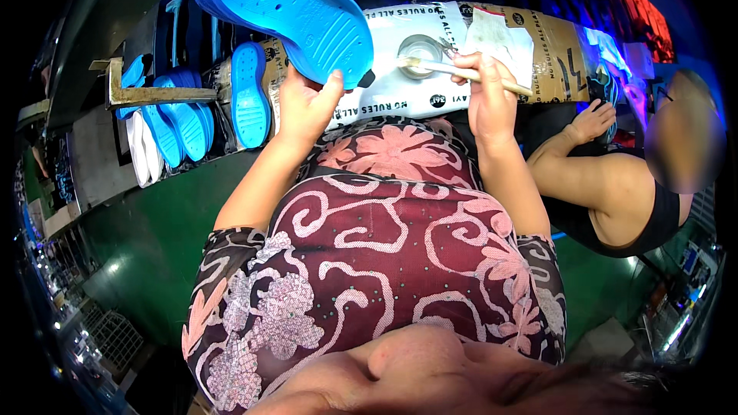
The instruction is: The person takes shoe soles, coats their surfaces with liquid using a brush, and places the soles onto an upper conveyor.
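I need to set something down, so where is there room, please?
The white worktop looks free nearside of the round container; so does brown cardboard right of the white paper. The left is crowded with blue footwear.

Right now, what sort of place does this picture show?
Probably a footwear workshop: a held blue shoe piece, similar pieces lined up at left, and a brush over a round pot.

Bright, even light falls on the white sheeting; blue-violet glare floods the far right. The green floor lies dimmer. Edges bend into black; the co-worker's head is blurred.
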### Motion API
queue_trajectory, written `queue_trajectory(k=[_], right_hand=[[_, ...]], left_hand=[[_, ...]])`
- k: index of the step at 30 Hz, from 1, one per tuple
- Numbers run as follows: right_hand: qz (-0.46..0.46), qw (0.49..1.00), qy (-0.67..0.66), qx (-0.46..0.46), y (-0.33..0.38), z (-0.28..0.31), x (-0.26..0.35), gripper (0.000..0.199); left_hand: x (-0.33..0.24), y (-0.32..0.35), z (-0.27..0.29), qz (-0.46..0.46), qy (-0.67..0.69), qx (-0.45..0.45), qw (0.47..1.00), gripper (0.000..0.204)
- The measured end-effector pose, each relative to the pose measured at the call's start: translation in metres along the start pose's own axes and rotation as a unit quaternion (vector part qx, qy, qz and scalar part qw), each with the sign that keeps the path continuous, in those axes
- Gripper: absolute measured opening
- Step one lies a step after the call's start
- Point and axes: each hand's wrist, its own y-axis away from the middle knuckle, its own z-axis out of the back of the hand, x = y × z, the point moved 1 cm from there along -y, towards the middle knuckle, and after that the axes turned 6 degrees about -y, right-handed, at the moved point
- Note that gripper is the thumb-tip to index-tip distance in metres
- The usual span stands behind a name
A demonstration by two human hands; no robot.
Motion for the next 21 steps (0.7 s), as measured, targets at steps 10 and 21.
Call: queue_trajectory(k=[10, 21], right_hand=[[0.258, 0.913, 0.268, 0.166, -0.001, -0.039, 0.006, 0.016], [0.241, 0.901, 0.321, 0.163, -0.001, -0.032, 0.023, 0.021]], left_hand=[[-0.004, 0.003, -0.001, -0.129, -0.044, -0.009, 0.991, 0.036], [-0.002, 0.0, 0.002, -0.123, -0.078, 0.004, 0.989, 0.038]])
